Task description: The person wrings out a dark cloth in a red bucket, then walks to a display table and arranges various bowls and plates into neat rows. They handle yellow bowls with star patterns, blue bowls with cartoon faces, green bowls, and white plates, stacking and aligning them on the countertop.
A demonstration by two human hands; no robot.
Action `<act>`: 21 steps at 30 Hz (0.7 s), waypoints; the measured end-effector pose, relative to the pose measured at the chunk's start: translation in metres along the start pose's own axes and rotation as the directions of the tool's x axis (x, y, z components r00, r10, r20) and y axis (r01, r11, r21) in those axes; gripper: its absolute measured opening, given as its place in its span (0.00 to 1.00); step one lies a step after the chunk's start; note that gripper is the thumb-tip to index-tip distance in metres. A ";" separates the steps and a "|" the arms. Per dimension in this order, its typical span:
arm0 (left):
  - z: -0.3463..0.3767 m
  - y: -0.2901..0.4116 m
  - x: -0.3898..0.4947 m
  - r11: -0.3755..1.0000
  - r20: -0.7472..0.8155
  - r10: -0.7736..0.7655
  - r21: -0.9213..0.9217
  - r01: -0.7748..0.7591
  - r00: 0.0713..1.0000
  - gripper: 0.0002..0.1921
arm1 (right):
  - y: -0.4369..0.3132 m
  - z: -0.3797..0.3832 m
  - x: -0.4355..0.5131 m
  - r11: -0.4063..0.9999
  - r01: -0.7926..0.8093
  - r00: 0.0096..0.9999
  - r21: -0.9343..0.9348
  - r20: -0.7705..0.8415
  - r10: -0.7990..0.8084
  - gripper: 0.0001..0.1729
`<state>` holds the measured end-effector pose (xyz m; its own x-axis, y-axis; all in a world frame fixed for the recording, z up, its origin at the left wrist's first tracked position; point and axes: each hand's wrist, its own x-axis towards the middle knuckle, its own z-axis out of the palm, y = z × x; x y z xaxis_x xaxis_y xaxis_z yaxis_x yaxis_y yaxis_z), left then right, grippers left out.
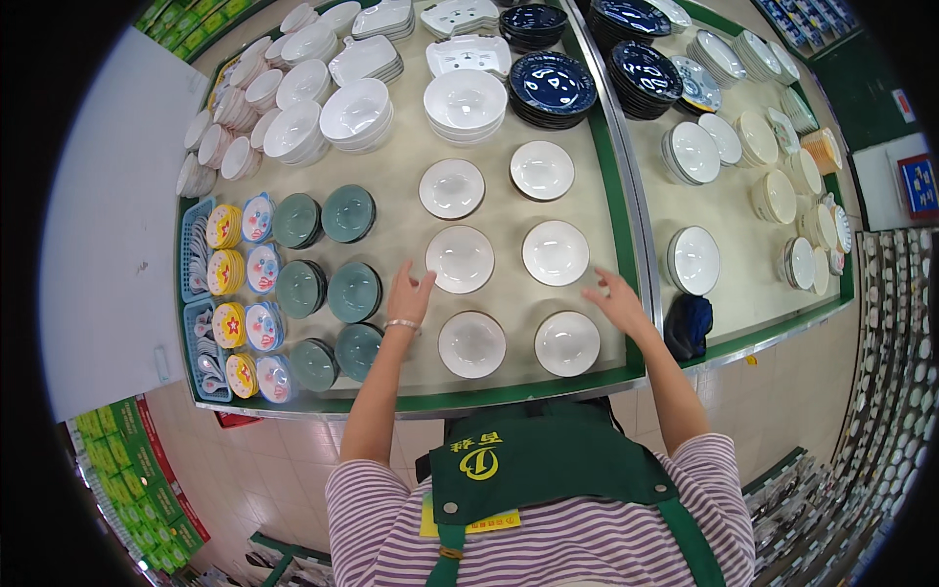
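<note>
White bowls with thin dark rims stand before me in two columns. My left hand (411, 293), a bracelet at its wrist, hovers at the left edge of the middle-row bowl (460, 259); whether the thumb touches the rim I cannot tell. To the right of the other middle-row bowl (556, 253), my right hand (616, 297) is held apart from it, fingers spread. Neither hand holds anything. Nearer me are two more such bowls, one at left (472, 345) and one at right (567, 343). Teal bowls (354, 292) in stacks lie left of my left hand.
Large white bowls (466, 103) and dark blue plates (552, 82) are stacked at the back. Patterned dishes (225, 272) and blue baskets of spoons (196, 249) line the left side. A metal-edged divider (632, 176) separates the right-hand table section, where a dark blue bundle (688, 326) lies.
</note>
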<state>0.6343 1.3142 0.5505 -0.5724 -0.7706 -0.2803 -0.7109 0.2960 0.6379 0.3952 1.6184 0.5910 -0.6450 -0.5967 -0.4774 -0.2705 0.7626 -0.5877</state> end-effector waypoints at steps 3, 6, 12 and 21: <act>0.003 -0.031 -0.042 0.994 0.391 -0.077 -0.045 0.103 0.917 0.35 | 0.031 0.020 -0.046 0.996 0.072 0.988 0.061 0.132 -0.079 0.33; 0.023 -0.040 -0.082 0.994 0.486 -0.001 -0.095 0.054 0.874 0.31 | 0.052 0.056 -0.055 0.976 0.031 0.992 0.215 0.115 -0.056 0.27; 0.037 -0.044 -0.097 0.995 0.266 -0.006 -0.091 0.031 0.964 0.27 | 0.053 0.084 -0.062 0.950 -0.134 0.991 0.281 0.051 0.125 0.26; 0.036 -0.028 -0.108 0.996 0.301 -0.044 -0.060 0.065 0.953 0.24 | 0.067 0.095 -0.062 0.976 -0.007 0.994 0.217 -0.104 0.030 0.26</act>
<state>0.7019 1.4094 0.5370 -0.6369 -0.5774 -0.5108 -0.7209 0.2113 0.6601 0.4849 1.6830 0.5191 -0.7235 -0.5445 -0.4242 -0.1050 0.6943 -0.7120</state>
